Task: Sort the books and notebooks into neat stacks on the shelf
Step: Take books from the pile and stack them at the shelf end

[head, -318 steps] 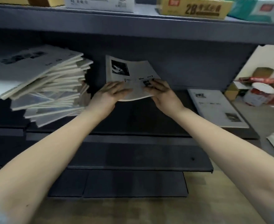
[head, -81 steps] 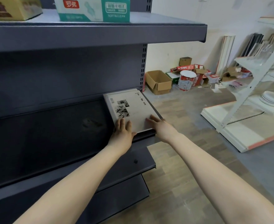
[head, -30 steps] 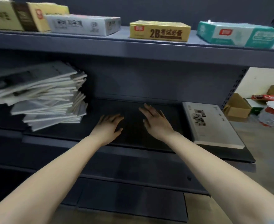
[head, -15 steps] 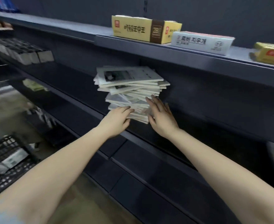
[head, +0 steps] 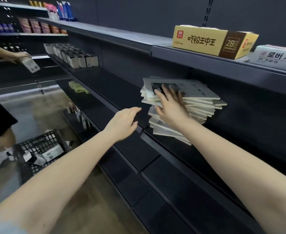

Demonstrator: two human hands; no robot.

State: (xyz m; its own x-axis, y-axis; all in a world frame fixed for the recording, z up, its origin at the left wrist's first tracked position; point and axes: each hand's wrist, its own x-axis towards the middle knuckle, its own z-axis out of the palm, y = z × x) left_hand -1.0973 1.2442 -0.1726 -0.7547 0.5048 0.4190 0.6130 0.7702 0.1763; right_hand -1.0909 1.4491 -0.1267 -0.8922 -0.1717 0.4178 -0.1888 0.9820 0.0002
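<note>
1. We see the stack of books (head: 201,105) on the dark middle shelf (head: 118,92), close to its front edge. The books lie crooked, their corners fanned out at different angles.
2. The right grip (head: 171,110) is released: its fingers (head: 161,98) lie stretched and spread on the top cover, and the thumb rests against the near side of the upper books. The picture there is blurred, so we cannot tell whether the thumb reaches under any book.
3. The left grip (head: 122,123) is released too, its fingers loosely extended toward the stack. It hovers over the shelf's front edge, near the books but apart from them, and carries nothing.
4. On the upper shelf (head: 122,36), above the stack, stand a yellow box (head: 206,43) and, just beside it on the right, a white box (head: 280,56).
5. Farther left on the middle shelf are a row of small boxes (head: 71,56) and a pale green packet (head: 78,87).
6. At the left edge another person's hand (head: 19,56) holds a small pack (head: 30,65), and a black crate (head: 40,152) with packets in it stands on the floor.
</note>
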